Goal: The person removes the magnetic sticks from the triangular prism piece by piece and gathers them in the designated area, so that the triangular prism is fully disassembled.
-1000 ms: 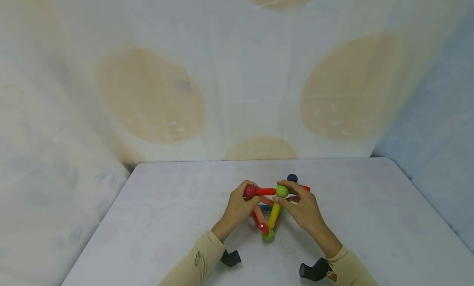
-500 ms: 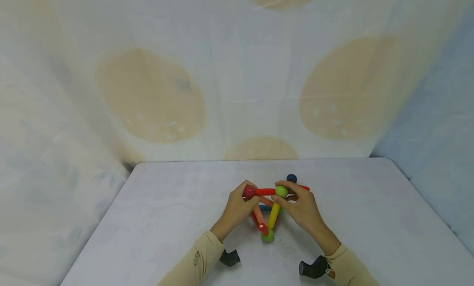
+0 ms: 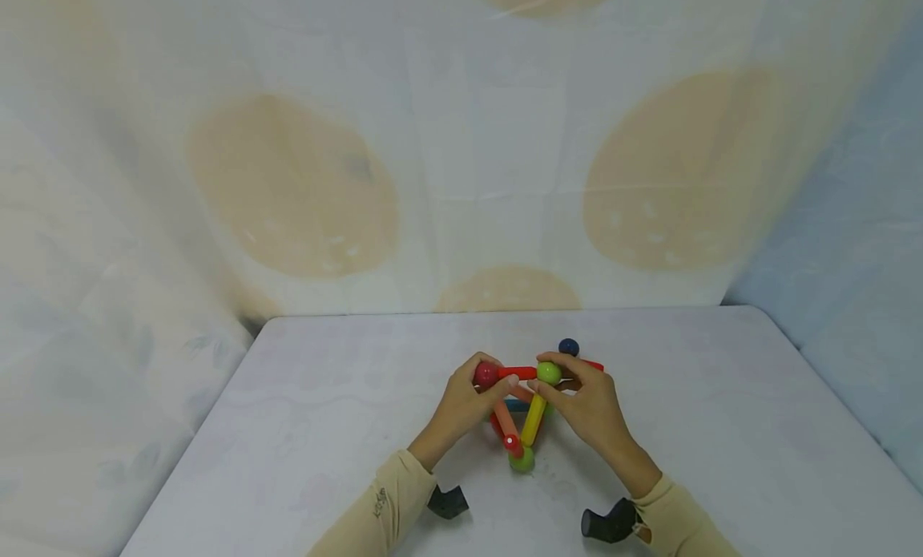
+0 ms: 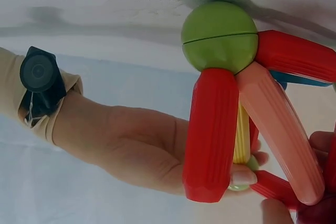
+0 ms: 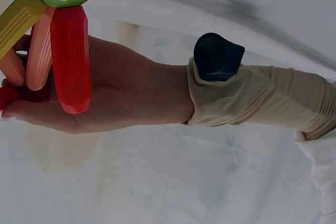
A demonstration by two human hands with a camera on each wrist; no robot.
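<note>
The tabletop carries your magnetic rod-and-ball frame at its near middle, well clear of every edge, with the patterned backdrop cloth hanging behind it.

Your left hand has its fingers curled round the dark red ball at the top left corner. Your right hand pinches the green ball at the top right, thumb below and forefinger above. The short red rod bridges the two balls.

To seat this joint well, I judge you should keep both balls level and press them gently toward each other along the rod, not downward, since the sloping yellow rod and salmon rod beneath could splay.

The lower green ball rests on the tabletop nearest you and anchors those legs; the left wrist view shows red, salmon and yellow rods meeting there. A dark blue ball sits at the far corner behind your right fingers, touching another red rod. Nothing else blocks your reach.
</note>
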